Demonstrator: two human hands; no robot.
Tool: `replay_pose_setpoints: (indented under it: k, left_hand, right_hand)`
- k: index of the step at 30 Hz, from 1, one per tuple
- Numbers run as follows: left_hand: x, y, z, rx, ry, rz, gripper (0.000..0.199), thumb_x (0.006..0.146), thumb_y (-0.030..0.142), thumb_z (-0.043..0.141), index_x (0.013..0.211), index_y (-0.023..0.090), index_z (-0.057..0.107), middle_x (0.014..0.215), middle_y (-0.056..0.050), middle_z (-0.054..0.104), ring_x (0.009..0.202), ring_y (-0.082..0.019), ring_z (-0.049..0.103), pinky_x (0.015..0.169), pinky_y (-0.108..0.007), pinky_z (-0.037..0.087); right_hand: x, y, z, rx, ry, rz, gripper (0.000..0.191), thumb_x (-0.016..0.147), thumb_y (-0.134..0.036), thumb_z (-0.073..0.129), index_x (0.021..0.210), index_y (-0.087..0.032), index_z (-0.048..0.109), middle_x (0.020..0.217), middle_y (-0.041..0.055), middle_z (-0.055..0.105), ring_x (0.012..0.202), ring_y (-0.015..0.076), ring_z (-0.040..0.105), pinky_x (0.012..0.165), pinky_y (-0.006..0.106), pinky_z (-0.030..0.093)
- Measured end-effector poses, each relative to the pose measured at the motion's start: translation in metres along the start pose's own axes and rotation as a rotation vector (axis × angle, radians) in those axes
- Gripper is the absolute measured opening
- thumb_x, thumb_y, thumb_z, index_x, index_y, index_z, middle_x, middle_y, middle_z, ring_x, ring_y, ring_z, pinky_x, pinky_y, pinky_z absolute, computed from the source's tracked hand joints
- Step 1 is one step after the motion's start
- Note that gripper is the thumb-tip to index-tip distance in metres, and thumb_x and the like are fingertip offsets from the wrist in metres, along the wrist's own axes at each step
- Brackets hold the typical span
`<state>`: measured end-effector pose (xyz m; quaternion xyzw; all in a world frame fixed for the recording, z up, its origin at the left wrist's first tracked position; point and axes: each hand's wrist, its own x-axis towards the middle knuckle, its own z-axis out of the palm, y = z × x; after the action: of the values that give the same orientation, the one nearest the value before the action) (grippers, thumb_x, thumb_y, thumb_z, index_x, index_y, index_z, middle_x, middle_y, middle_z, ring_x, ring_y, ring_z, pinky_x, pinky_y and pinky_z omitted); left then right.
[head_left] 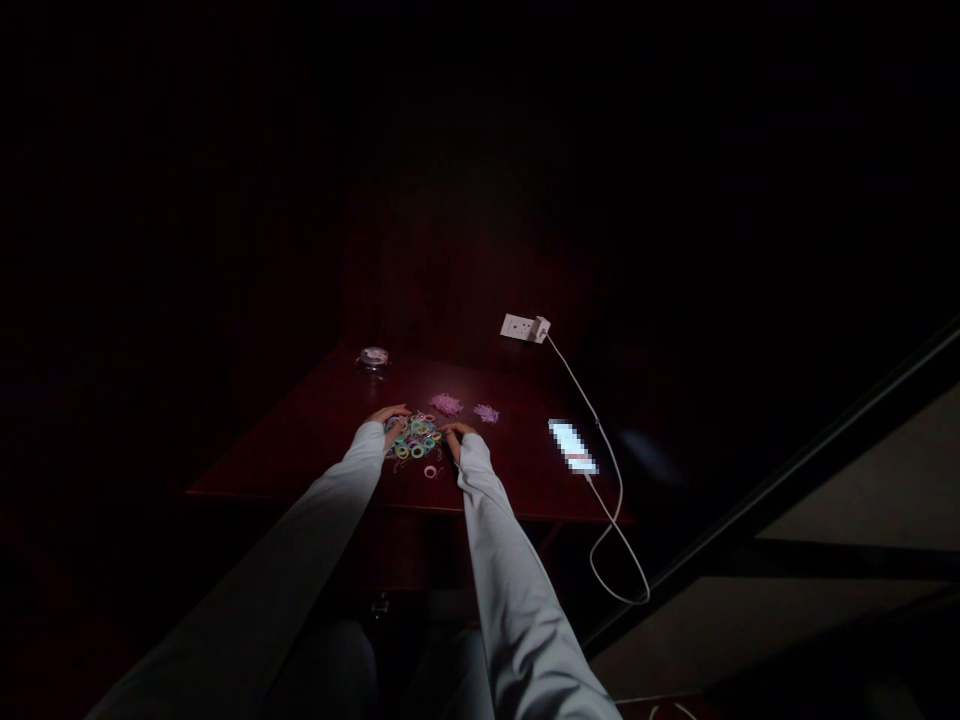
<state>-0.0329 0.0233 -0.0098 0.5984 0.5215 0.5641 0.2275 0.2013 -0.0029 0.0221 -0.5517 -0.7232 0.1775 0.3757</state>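
The dark red bench (pixel 292 450) fades into blackness at its far side. Two sleeved arms (pixel 495 520) reach over it, converging on a pile of coloured rings (pixel 418 436), partly covered. The left hand (pixel 388 415) flanks it, fingers extended, thumb apart; the right hand (pixel 456 438) bends inward, its grip impossible to tell. Beyond lie a pink heap (pixel 446 404) and smaller purple heap (pixel 487 413), their pieces indistinct.

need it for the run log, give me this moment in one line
left hand: left side of mixed-colour pile | right hand: right side of pile | nearby: pink pile, purple pile | farther right: lit screen
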Motion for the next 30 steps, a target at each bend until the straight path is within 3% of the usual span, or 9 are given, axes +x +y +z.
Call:
replay_pose_setpoints:
  k: [3,7,10,14,20,26,30]
  left_hand:
    - [-0.001,0.006,0.002,0.045,-0.011,0.007,0.018,0.086,0.035,0.069,0.084,0.025,0.083,0.124,-0.011,0.086,0.125,-0.033,0.077,0.123,-0.054,0.055]
    - [-0.004,0.013,-0.001,0.075,0.011,0.041,0.027,0.097,0.037,0.061,0.084,0.025,0.082,0.122,-0.009,0.085,0.123,-0.028,0.076,0.120,-0.047,0.055]
    - [-0.009,0.016,-0.006,0.163,0.119,-0.024,0.031,0.100,0.034,0.056,0.080,0.025,0.077,0.118,-0.009,0.084,0.120,-0.029,0.073,0.116,-0.046,0.054]
    - [-0.015,0.018,-0.010,0.277,0.284,-0.146,0.024,0.096,0.034,0.062,0.075,0.025,0.073,0.110,-0.010,0.083,0.110,-0.032,0.068,0.105,-0.046,0.053]
    - [-0.018,0.026,-0.009,0.286,0.182,-0.088,0.030,0.093,0.031,0.060,0.065,0.026,0.071,0.103,-0.008,0.084,0.103,-0.031,0.063,0.100,-0.044,0.049]
    - [-0.018,0.032,-0.007,0.245,0.165,-0.075,0.033,0.093,0.030,0.060,0.062,0.026,0.070,0.098,-0.005,0.083,0.102,-0.029,0.062,0.100,-0.042,0.048]
    - [-0.018,0.033,-0.006,0.266,0.149,-0.092,0.031,0.094,0.029,0.061,0.064,0.026,0.069,0.102,-0.006,0.083,0.105,-0.030,0.063,0.101,-0.043,0.048]
  right_hand:
    - [0.001,0.001,0.000,0.013,-0.011,-0.028,0.026,0.104,-0.024,0.060,0.106,-0.030,0.085,0.115,0.0018,0.085,0.113,0.0222,0.074,0.109,0.036,0.058]
    - [0.002,0.000,0.000,-0.041,-0.032,-0.042,0.026,0.106,-0.025,0.059,0.108,-0.029,0.085,0.114,0.0032,0.083,0.113,0.0226,0.071,0.113,0.038,0.055]
    - [-0.001,-0.002,0.000,-0.108,-0.043,-0.096,0.025,0.106,-0.026,0.061,0.114,-0.030,0.085,0.119,0.0042,0.080,0.118,0.0242,0.065,0.115,0.039,0.053]
    - [-0.005,-0.004,-0.002,-0.157,-0.062,-0.135,0.030,0.104,-0.021,0.063,0.123,-0.034,0.083,0.126,0.0031,0.076,0.122,0.0242,0.061,0.115,0.037,0.052]
    - [-0.006,-0.005,-0.004,-0.077,-0.062,-0.101,0.033,0.096,-0.011,0.066,0.116,-0.030,0.084,0.121,0.0029,0.078,0.122,0.0244,0.063,0.114,0.038,0.052]
    - [-0.021,-0.001,-0.015,0.045,-0.173,-0.154,0.017,0.095,-0.020,0.075,0.103,-0.029,0.087,0.105,0.0026,0.082,0.111,0.0237,0.067,0.105,0.037,0.053]
    - [-0.033,0.008,-0.030,0.048,-0.208,-0.138,0.022,0.087,-0.020,0.087,0.108,-0.029,0.087,0.105,0.0025,0.082,0.109,0.0239,0.067,0.103,0.037,0.052]
